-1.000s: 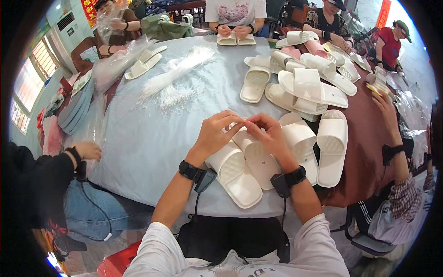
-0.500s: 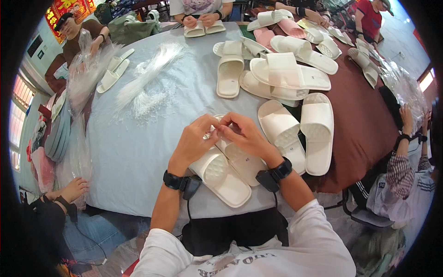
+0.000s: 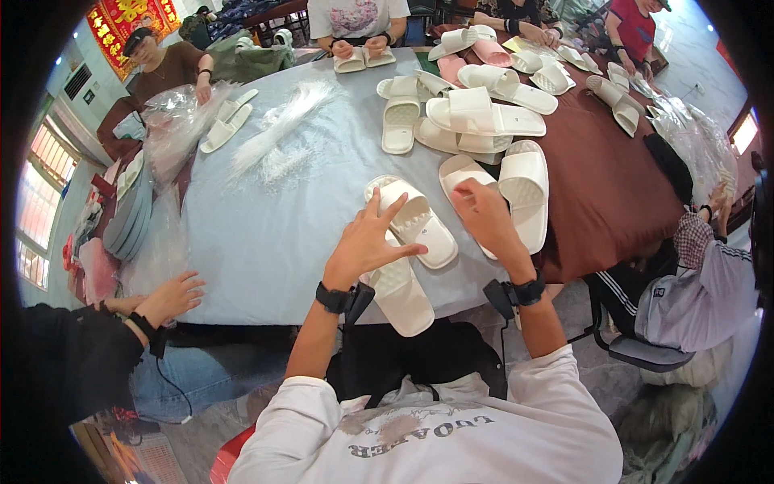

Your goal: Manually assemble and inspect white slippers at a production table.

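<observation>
My left hand (image 3: 369, 248) is open, thumb and fingers spread, over a pair of white slippers in front of me. One slipper (image 3: 434, 244) of this pair points away to the left; the other slipper (image 3: 409, 306) lies nearer me, its toe partly under my hand. My right hand (image 3: 485, 214) is over the left slipper (image 3: 456, 171) of a second white pair, its fingers curled and drawn together. Whatever they hold, if anything, is hidden. The right slipper (image 3: 528, 218) of that pair lies beside my hand.
Several white and pink slippers (image 3: 488, 113) are piled beyond my hands. Thin clear strands (image 3: 290, 129) lie on the grey-blue cloth (image 3: 266, 234); a brown cloth (image 3: 597, 202) covers the right side. Other people sit around the table, one co-worker's hand (image 3: 173, 298) near the left edge.
My hands were together, fingertips pinched above the near pair. They have parted: the left has spread its fingers, the right has moved over the second pair. The near slippers have shifted apart.
</observation>
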A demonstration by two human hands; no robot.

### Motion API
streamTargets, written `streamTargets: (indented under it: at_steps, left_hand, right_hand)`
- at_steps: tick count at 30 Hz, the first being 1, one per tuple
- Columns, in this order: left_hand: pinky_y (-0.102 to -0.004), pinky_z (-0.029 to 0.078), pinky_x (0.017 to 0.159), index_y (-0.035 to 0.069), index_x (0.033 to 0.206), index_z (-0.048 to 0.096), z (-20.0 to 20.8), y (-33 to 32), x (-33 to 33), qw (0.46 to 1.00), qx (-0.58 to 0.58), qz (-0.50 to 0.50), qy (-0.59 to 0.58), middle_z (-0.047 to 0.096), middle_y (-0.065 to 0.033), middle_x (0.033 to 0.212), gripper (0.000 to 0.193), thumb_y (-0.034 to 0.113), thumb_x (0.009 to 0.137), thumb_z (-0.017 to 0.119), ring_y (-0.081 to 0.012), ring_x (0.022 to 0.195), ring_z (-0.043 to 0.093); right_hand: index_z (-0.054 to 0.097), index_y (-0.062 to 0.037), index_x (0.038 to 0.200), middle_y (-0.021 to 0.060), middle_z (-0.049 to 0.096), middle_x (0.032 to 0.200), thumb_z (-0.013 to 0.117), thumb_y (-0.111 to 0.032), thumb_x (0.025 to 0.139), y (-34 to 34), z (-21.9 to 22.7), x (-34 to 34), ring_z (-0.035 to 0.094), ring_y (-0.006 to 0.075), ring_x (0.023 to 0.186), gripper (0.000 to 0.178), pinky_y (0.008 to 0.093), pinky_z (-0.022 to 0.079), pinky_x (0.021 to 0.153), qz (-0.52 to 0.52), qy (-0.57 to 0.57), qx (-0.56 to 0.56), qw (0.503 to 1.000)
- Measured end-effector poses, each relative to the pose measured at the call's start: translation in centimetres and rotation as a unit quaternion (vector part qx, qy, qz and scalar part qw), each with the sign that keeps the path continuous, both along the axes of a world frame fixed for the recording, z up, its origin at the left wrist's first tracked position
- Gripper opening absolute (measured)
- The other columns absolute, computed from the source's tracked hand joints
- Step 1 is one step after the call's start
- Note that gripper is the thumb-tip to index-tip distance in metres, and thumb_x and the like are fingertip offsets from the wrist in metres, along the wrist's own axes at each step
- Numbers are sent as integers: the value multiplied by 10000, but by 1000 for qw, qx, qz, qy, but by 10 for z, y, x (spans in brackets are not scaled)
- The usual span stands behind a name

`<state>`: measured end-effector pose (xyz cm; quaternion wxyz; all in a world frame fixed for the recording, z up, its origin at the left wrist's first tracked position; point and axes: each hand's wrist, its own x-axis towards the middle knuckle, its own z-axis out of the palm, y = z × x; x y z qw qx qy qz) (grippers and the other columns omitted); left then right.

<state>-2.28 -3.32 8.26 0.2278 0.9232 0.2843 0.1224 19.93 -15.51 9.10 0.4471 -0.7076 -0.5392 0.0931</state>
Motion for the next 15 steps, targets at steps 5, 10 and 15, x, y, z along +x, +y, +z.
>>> streamTargets:
  at_steps: [5, 10, 15]
  left_hand:
    - [-502, 372, 1158, 230, 1589, 363, -14, 11, -7, 999, -9, -39, -20, 236, -443, 1557, 1190, 647, 605, 886, -568, 1431, 341]
    - [-462, 499, 1019, 170, 1396, 552, -8, 31, 3, 996, -59, 24, -56, 524, -243, 1372, 887, 554, 667, 881, -433, 1228, 586]
    - [-440, 532, 925, 148, 1299, 602, -23, 38, 8, 995, 12, 67, -72, 569, -179, 1205, 706, 421, 704, 864, -367, 1077, 643]
  right_hand:
    - [608, -42, 1222, 266, 592, 1226, 668, -248, 956, -38, -12, 11, 682, 380, 835, 341, 468, 547, 812, -102, -56, -52, 992]
    - [601, -45, 1314, 346, 558, 1319, 647, -245, 945, -30, -54, 50, 622, 501, 1061, 422, 538, 476, 1000, -113, -221, -46, 968]
    - [635, 44, 1259, 355, 591, 1283, 559, -238, 967, -13, -49, 55, 535, 513, 1231, 413, 530, 437, 1054, -94, -173, -97, 976]
